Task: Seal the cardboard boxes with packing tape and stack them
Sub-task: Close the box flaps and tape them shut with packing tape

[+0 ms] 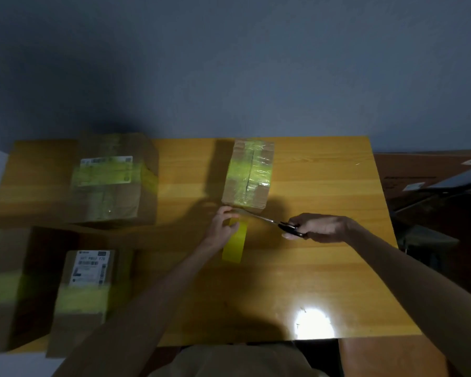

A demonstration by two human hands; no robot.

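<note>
Head view: small box (247,175) sits mid-bench (324,268) near the far edge, taped. Left hand (223,224) fingers pinch yellow tape (234,244) at its near side. Right hand (321,227) fingers grasp scissors (272,220), blades at the tape.

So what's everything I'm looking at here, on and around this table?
table: one, yellow-orange wood, fills the middle of the view.
cardboard boxes: four, brown with yellow tape bands: small box centre back, bigger box back left, front-left box, large box at the far left edge.
yellow tape: one piece, yellow, just in front of the small box.
scissors: one pair, black handles, blades pointing towards the tape.
wall: grey-blue, behind the table.
dark brown object: one, right of the table, too dim to identify.
left hand: holds the yellow tape.
right hand: grips the scissors.
</note>
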